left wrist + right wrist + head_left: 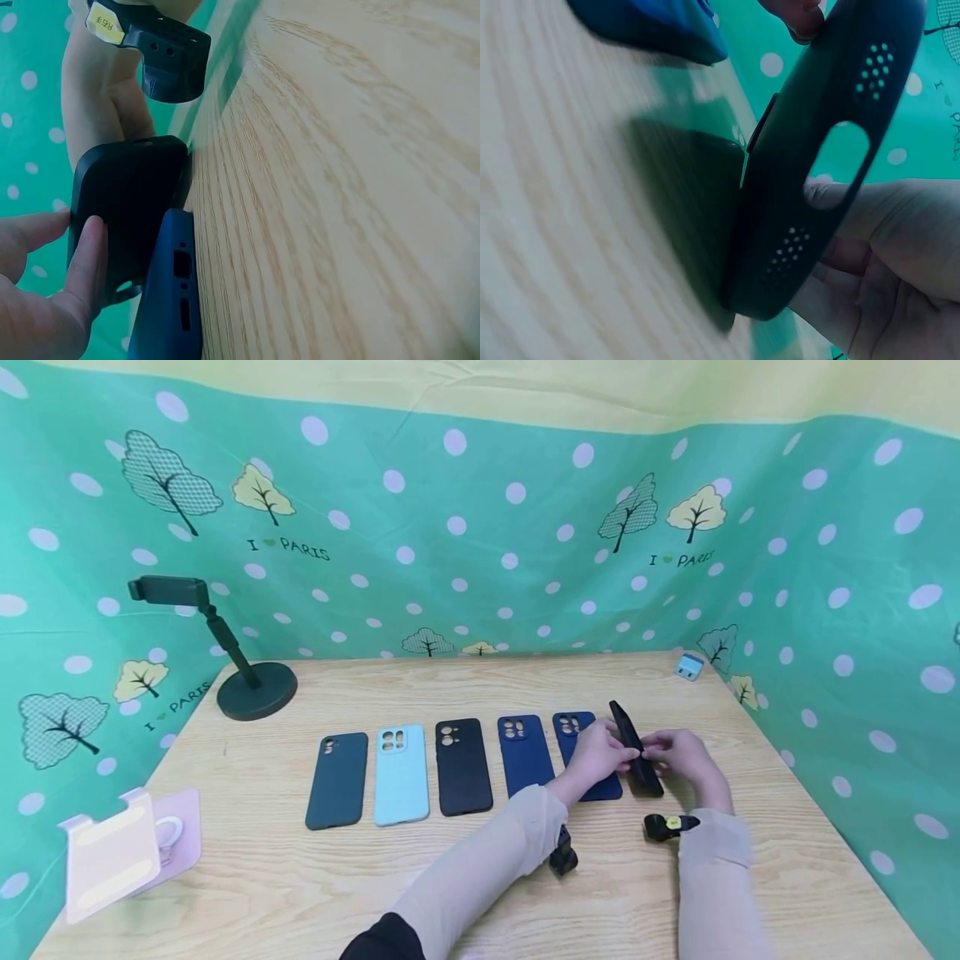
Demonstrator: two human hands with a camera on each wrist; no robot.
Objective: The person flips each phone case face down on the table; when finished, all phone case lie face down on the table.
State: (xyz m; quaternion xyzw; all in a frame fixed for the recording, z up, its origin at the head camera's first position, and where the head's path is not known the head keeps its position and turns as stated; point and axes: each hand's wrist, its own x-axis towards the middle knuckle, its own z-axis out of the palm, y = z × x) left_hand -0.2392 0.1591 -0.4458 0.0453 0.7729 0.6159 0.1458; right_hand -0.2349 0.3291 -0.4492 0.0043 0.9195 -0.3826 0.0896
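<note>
A black phone case [648, 781] stands tilted on its long edge near the right side of the table, between both hands. My left hand [592, 753] pinches its edge from the left; in the left wrist view a fingertip presses its flat back [135, 187]. My right hand [684, 757] grips the case from the other side. In the right wrist view, the case's end [780, 202] shows a large cutout and small speaker holes, with the right thumb and fingers behind. A dark blue phone case [604, 788] lies just left, partly hidden under the left hand.
Leftward runs a row of cases: another dark blue one [527, 760], a black one [465, 772], a light blue one [402, 785] and a dark teal one [337, 785]. A black phone stand [257, 692], a pink stand [112, 860] and a small blue adapter [689, 667] stand farther out.
</note>
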